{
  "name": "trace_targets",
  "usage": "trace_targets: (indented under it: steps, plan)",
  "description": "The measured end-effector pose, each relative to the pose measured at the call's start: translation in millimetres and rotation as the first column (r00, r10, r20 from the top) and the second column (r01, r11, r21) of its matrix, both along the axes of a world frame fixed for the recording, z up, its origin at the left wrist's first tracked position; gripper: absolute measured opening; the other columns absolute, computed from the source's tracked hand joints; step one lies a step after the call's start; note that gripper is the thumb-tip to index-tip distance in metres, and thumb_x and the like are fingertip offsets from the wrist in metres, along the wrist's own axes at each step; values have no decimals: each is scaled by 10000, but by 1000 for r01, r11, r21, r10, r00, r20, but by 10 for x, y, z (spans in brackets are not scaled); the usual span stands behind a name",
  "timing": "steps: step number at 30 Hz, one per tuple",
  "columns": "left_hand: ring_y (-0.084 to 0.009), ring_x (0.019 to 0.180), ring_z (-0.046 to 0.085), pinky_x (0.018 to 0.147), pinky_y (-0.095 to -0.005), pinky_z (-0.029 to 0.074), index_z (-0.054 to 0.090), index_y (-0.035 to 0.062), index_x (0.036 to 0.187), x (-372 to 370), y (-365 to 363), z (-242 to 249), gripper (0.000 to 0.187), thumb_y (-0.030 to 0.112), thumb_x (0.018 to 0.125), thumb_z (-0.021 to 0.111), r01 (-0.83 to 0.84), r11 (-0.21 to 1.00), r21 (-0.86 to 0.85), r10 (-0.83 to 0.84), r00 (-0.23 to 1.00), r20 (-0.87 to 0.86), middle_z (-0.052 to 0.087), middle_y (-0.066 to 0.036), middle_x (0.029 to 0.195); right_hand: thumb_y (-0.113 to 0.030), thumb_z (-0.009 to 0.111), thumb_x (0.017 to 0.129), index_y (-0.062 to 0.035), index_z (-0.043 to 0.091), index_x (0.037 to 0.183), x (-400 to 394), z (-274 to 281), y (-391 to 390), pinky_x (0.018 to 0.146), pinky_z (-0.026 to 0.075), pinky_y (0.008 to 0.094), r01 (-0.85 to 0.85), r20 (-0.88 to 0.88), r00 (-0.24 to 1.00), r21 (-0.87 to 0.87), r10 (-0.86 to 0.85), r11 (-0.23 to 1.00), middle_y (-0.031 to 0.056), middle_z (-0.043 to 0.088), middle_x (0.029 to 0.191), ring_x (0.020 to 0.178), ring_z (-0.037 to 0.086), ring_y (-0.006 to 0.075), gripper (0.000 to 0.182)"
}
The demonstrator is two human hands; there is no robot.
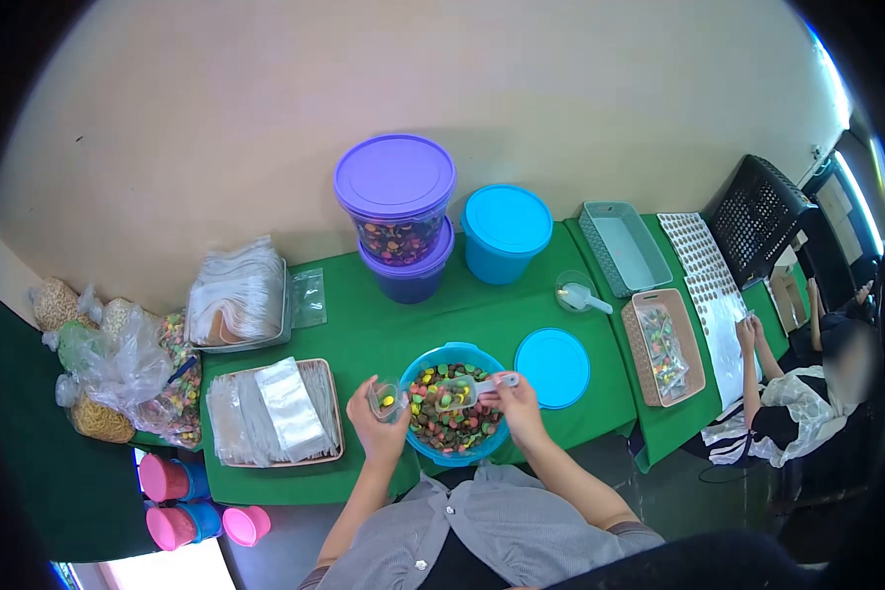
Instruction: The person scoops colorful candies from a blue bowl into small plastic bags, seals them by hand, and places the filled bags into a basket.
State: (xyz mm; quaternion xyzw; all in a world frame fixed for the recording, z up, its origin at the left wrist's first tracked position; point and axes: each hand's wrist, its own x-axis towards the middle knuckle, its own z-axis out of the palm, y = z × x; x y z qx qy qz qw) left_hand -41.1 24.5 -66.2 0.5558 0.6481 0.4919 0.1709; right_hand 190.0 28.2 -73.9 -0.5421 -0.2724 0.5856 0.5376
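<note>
My left hand (381, 436) grips a small clear cup (384, 397) with a few yellow and dark pieces in it. In my right hand (517, 405) is a clear plastic scoop (459, 393), its bowl holding several colored pieces. The scoop is over a blue tub (481, 454) filled with brown, green, yellow and red candies (452, 425). The cup is at the tub's left rim; whether it touches cannot be made out. A round blue lid (553, 368) lies flat to the right of the tub.
Behind stand stacked purple-lidded tubs (395, 177) and a blue-lidded tub (507, 221). Left are baskets of clear bags (295, 408) and bagged snacks (118, 364). A second scoop (585, 298) and a pink basket (693, 369) lie right. Another person (796, 403) works at far right.
</note>
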Motion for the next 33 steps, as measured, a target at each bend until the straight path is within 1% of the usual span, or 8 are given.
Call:
trace_targets:
  steps: [3,5,8,13,15,18,28,33]
  plan:
    - [-295,1037,547,930,-418,430,504,78,1247,-56,55,186,654,140,666,797,158,987,-32,-161,979,-124,583,-120,1077,-190,547,981,-5,513,1073,115,163,54,693,565,274,66,-97,993,68,-59,995,122,639,912,773,666,176,209]
    - [-302,1062,547,974,-434,357,528,79,1215,-35,76,318,677,199,611,812,324,936,-140,-347,916,-200,603,-99,1136,-193,546,982,-3,513,1074,141,302,57,700,564,280,93,-129,988,91,-81,992,120,639,907,780,666,178,213]
    - [-294,1062,551,985,-443,346,527,89,1216,17,70,352,698,208,596,823,396,903,-164,-426,871,-243,602,-93,1140,-197,543,984,1,513,1081,147,495,43,709,562,288,116,-164,982,148,-92,982,118,640,905,781,665,181,223]
    - [-291,1052,564,1001,-441,334,529,102,1212,139,57,406,716,195,567,826,436,891,-130,-454,843,-288,609,-84,1111,-183,549,981,10,510,1105,101,733,-23,720,556,284,22,-115,993,260,9,965,114,642,916,772,666,176,233]
    - [-290,1053,565,1012,-447,327,527,105,1215,165,53,440,727,201,561,833,451,883,-129,-469,835,-288,608,-80,1116,-139,570,966,13,513,1118,72,827,-61,722,551,279,-59,46,998,390,44,919,112,649,911,774,665,165,222]
    - [-284,1064,560,1031,-465,311,526,111,1214,181,44,463,748,210,547,849,474,871,-132,-490,811,-320,609,-70,1117,-97,588,950,10,519,1121,37,985,-120,726,545,273,-101,134,990,425,49,900,106,649,908,783,660,150,213]
    - [-270,1097,550,1071,-485,261,523,141,1233,196,-7,518,756,229,558,853,510,856,-87,-515,825,-233,604,-91,1099,-80,595,943,6,531,1121,23,1079,-106,723,538,265,-190,129,980,413,149,891,84,641,916,811,650,135,208]
    - [-274,1096,551,1081,-486,253,522,141,1234,232,3,550,763,222,550,849,523,848,-84,-527,817,-235,600,-91,1096,-89,612,935,4,545,1107,20,1072,-122,707,531,259,-143,177,982,469,66,871,79,641,898,809,650,135,207]
